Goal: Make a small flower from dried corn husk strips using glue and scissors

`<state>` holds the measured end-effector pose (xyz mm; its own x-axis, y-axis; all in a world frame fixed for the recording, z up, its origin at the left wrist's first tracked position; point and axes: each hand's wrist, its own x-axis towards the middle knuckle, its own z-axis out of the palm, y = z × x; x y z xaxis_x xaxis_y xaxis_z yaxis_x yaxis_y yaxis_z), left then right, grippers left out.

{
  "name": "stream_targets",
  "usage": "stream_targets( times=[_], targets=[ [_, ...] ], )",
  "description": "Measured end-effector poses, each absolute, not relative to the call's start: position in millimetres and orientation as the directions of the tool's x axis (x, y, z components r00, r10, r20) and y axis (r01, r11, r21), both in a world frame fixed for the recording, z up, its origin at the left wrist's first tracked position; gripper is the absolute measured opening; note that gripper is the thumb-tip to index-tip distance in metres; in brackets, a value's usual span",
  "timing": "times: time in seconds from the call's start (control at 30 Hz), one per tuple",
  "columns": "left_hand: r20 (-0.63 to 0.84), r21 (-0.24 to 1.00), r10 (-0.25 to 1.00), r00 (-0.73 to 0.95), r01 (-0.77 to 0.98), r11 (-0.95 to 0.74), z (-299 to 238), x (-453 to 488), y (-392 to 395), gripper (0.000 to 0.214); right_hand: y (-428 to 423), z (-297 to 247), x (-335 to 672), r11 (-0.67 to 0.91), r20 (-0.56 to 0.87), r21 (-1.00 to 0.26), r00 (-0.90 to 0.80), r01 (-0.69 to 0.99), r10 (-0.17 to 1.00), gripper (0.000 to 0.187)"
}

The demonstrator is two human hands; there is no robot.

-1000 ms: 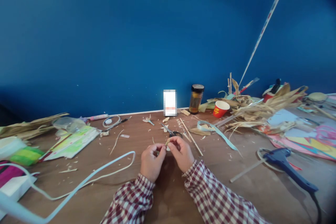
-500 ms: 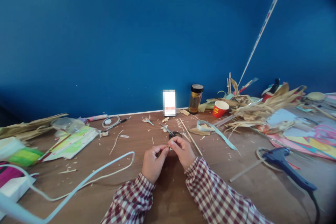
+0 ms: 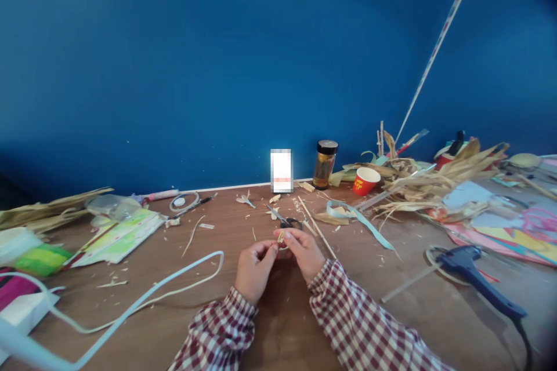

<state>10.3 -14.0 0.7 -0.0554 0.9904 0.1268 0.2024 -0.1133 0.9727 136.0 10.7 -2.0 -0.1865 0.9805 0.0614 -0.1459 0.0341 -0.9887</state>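
Between the fingertips of both hands is a small pale yellow piece (image 3: 281, 237), perhaps a bit of corn husk; its exact kind is too small to make out. My left hand (image 3: 256, 269) pinches it from the left, thumb against fingers. From the other side my right hand (image 3: 306, 254) is closed on it as well. Just beyond the fingertips lie scissors (image 3: 290, 223) with black handles, their blades pointing away to the left. A thin pale stick (image 3: 317, 229) rests to the right of them. A small pale flower-like piece (image 3: 246, 200) lies farther back.
Dried corn husks (image 3: 418, 185) are heaped at the right behind a blue glue gun (image 3: 478, 275). A red paper cup (image 3: 366, 181) and a lidded jar (image 3: 325, 165) stand near the blue partition (image 3: 195, 69). A white lamp-like arm (image 3: 130, 316) curves across the left front.
The fingertips have shifted slightly, and more of the pale yellow piece shows between them. The things on the table have stayed put.
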Motion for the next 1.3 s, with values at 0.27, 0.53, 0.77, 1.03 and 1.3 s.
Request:
stream_targets(
  times=[0.27,0.53,0.77,1.03,1.3],
  targets=[
    [-0.002,0.996,0.998,-0.056,0.087,0.007,-2.7,10.6,-14.3,0.031,11.9,-8.2,135.4,0.002,0.044,-0.972,-0.174,-0.235,0.984,0.027],
    [0.012,0.997,0.999,-0.048,0.072,-0.008,-1.5,12.1,-15.8,0.029,11.0,-7.0,134.3,-0.075,0.006,-0.934,-0.226,-0.35,0.974,0.023],
    [0.051,0.997,0.996,-0.066,0.065,-0.047,1.7,12.5,-16.3,0.03,13.2,-8.7,134.7,-0.139,-0.035,-0.915,-0.269,-0.378,0.963,0.026],
    [0.05,0.996,0.997,-0.052,0.072,-0.046,-0.1,12.1,-15.5,0.027,12.6,-8.9,133.9,-0.147,-0.047,-0.915,-0.263,-0.375,0.964,0.022],
    [0.135,0.986,0.991,-0.014,0.103,-0.133,2.6,13.1,-15.5,0.023,14.1,-9.3,132.9,-0.17,-0.061,-0.877,-0.246,-0.449,0.967,0.021]
  ],
)
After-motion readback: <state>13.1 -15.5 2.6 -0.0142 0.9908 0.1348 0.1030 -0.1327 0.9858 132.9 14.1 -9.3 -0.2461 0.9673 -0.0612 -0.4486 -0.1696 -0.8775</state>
